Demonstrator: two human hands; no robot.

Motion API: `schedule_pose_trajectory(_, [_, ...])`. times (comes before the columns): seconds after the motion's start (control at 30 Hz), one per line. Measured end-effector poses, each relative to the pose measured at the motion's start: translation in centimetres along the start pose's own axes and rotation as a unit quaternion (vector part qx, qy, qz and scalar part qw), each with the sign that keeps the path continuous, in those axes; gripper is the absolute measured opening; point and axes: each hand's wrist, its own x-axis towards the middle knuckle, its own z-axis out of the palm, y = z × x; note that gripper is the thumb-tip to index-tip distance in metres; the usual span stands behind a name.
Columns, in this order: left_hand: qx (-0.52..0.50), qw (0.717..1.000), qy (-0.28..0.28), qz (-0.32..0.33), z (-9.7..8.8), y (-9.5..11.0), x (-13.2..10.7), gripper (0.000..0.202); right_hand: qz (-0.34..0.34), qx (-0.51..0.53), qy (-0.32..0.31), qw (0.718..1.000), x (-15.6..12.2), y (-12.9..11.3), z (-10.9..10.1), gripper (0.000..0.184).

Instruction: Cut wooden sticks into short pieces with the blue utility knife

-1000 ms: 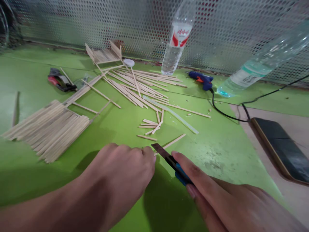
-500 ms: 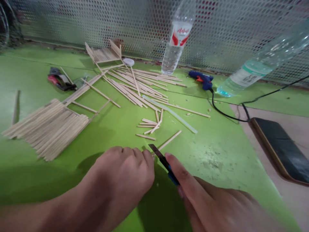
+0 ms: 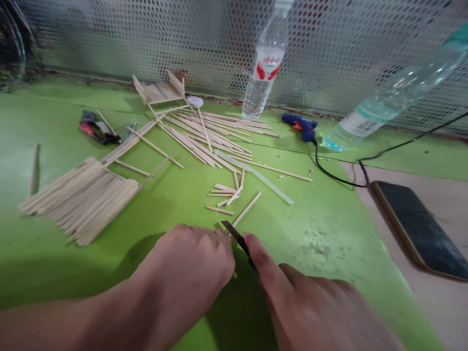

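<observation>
My left hand is closed on a thin wooden stick, whose far part sticks out past the knuckles over the green table. In my right hand is a utility knife, its forefinger pressed along the top. The dark blade crosses the stick just beside my left hand. Just beyond lie several short cut stick pieces and one more short piece. The fingertips of my left hand and most of the knife's handle are hidden.
Left is a stick-built panel; behind it, a small stick structure. Long sticks, a glue stick, a blue glue gun with its cord, two bottles and a phone lie around. A perforated metal screen stands behind.
The view has shifted slightly. My right hand and the knife have moved a little to the left, and the stick's free end has swung left and nearer the short pieces.
</observation>
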Motion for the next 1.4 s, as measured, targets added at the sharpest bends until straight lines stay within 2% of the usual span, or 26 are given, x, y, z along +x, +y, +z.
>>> schedule_pose_trajectory(0.17, [-0.01, 1.0, 0.011, -0.008, 0.3, 0.1, 0.0, 0.023, -0.01, 0.054, -0.041, 0.998, 1.1, 0.1, -0.1, 0.086])
schedule_pose_trajectory(0.33, [-0.015, 0.999, 0.033, -0.027, 1.8, 0.1, -0.5, 0.019, 0.02, 0.1, -0.001, 0.995, 0.2, 0.9, 1.8, 0.079])
schedule_pose_trajectory(0.43, [-0.033, 0.997, 0.059, -0.023, 2.5, -0.3, -0.9, 0.016, 0.04, 0.134, 0.03, 0.99, -0.2, 1.2, 1.9, 0.074])
schedule_pose_trajectory(0.5, [-0.055, 0.994, 0.085, -0.028, 2.4, -1.2, -0.9, 0.018, 0.063, 0.159, 0.056, 0.984, -0.1, 1.7, 1.0, 0.068])
schedule_pose_trajectory(0.63, [-0.103, 0.982, 0.135, -0.077, 1.3, -4.1, -0.1, 0.027, 0.113, 0.21, 0.116, 0.964, 0.9, 3.2, -0.9, 0.055])
schedule_pose_trajectory(0.77, [-0.141, 0.975, 0.144, -0.09, 0.4, -6.0, 1.1, 0.029, 0.149, 0.198, 0.154, 0.956, 1.9, 4.7, -0.7, 0.054])
schedule_pose_trajectory(1.0, [-0.202, 0.95, 0.239, -0.021, 2.0, -6.6, 2.5, 0.024, 0.198, 0.191, 0.102, 0.956, 2.9, 5.2, 0.9, 0.06])
schedule_pose_trajectory(1.13, [-0.221, 0.94, 0.259, 0.02, 2.7, -7.0, 2.8, 0.025, 0.208, 0.172, 0.085, 0.959, 3.2, 4.9, 0.8, 0.06])
schedule_pose_trajectory(1.3, [-0.238, 0.934, 0.266, 0.027, 2.8, -7.5, 2.7, 0.037, 0.204, 0.167, 0.072, 0.962, 3.1, 4.7, 0.5, 0.059])
schedule_pose_trajectory(1.4, [-0.268, 0.928, 0.257, 0.044, 2.9, -8.0, 2.8, 0.043, 0.201, 0.149, 0.038, 0.968, 3.0, 5.0, 0.3, 0.055])
